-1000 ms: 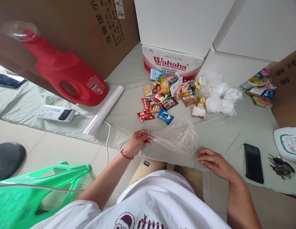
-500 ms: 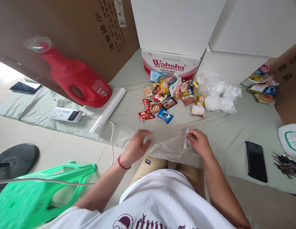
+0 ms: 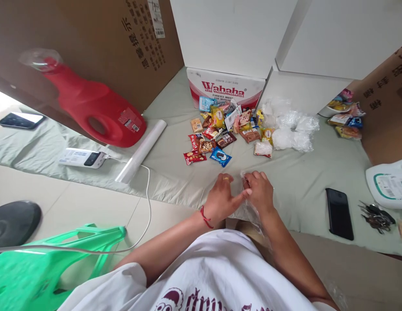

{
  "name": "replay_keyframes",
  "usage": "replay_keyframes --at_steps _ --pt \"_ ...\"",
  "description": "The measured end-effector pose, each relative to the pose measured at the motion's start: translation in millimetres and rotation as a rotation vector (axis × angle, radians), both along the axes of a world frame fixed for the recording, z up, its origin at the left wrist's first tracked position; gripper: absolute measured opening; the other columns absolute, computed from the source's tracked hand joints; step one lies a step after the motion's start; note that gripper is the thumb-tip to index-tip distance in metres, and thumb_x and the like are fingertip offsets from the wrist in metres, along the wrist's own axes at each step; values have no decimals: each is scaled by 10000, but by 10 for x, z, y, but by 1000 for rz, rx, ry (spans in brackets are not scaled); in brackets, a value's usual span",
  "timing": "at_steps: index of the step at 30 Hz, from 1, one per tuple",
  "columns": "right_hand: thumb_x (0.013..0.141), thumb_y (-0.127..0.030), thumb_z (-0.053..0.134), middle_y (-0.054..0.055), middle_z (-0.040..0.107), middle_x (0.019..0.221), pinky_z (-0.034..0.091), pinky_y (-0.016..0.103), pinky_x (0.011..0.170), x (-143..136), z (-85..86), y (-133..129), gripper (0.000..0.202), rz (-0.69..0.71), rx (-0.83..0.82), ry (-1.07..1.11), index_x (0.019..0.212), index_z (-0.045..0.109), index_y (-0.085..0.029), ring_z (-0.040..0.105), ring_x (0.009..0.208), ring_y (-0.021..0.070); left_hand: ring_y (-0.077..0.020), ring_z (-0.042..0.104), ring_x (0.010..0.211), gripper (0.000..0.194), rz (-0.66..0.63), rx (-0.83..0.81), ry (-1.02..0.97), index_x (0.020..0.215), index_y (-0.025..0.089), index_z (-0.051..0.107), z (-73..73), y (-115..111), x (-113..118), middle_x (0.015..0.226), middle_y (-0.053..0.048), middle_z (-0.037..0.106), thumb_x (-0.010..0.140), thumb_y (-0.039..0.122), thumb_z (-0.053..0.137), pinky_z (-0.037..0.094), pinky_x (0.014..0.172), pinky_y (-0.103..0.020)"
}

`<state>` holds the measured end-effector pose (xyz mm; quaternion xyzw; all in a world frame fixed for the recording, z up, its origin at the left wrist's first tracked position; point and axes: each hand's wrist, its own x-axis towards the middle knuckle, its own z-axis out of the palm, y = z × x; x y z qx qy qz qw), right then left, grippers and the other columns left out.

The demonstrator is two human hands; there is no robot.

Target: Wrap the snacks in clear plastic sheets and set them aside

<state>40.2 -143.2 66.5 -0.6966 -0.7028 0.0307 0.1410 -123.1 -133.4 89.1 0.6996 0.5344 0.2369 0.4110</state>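
Clear plastic film hangs from my right hand, whose fingers are closed on it. My left hand is beside it, fingers and thumb apart, the thumb reaching toward the right fingers; no film shows clearly in it. Beyond both hands lies a pile of wrapped snacks, with a blue packet and a red packet at its near side. Right of the pile are crumpled clear plastic bundles. A roll of clear film rests on the cloth at the left.
A red jug and a white power bank with a cable are at the left. A green stool stands on the floor. On the right are a black phone, keys and a white bottle. A Wahaba-style printed box stands behind.
My left hand has moved right, up to my right hand, and the film once stretched between them is now gathered by the right hand. The view has shifted slightly.
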Motion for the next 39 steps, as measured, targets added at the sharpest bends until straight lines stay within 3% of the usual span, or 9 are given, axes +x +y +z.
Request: replay_keyframes --at_steps 3,6,11,15,18,22,27,34,39 --pt "931 -194 612 85 632 846 291 349 667 -51 -16 13 136 21 6 -13 817 678 -229 459 834 238 -226 583 812 468 -16 -158 -104 816 214 581 -88 106 18 865 -52 607 774 645 759 446 748 -337" --pt "932 -191 606 91 651 868 324 345 702 -89 -78 54 132 26 5 47 846 699 -225 482 870 244 -180 500 717 403 -47 -323 -250 656 214 524 -171 195 30 680 6 508 786 515 757 387 692 -315" --pt "938 -327 631 63 687 868 435 338 793 171 -278 109 159 51 -22 491 953 741 -213 563 863 224 -172 612 780 342 96 -559 -486 693 209 468 -221 318 -176 743 -1 576 809 408 721 488 742 -305" --pt "913 -477 651 26 684 822 448 296 690 457 -361 94 292 -13 -121 791 960 726 -199 582 734 179 -162 668 803 341 231 -729 -610 787 200 483 -192 383 -337 812 -14 627 801 394 764 540 772 -310" --pt "929 -414 634 55 684 831 430 318 718 429 -325 94 237 -71 -38 554 953 735 -201 570 782 206 -162 644 793 346 233 -645 -533 805 194 517 -147 348 -238 799 -11 607 864 468 721 506 694 -275" --pt "951 -262 584 117 718 939 391 363 767 105 -230 109 218 -67 23 175 1082 745 -197 564 907 266 -171 556 729 453 26 -414 -316 732 208 497 -110 279 69 693 12 543 860 601 684 447 635 -287" --pt "924 -199 582 99 725 889 385 359 763 -73 -242 132 359 -72 30 188 1268 684 -202 580 903 267 -148 499 689 361 -77 -407 -383 676 211 491 -244 304 173 656 27 523 841 461 692 409 651 -273" --pt "865 -331 675 27 688 847 463 345 802 232 -341 203 366 -98 -78 515 1211 683 -209 614 843 229 -139 614 737 199 227 -757 -557 784 201 505 -379 359 -40 771 -4 630 856 277 675 485 703 -266" --pt "917 -294 625 72 708 903 434 364 834 165 -252 208 328 -101 -6 356 1221 687 -186 596 906 254 -171 650 790 311 255 -751 -545 845 212 495 -288 382 -6 809 -17 651 895 459 677 500 698 -282"
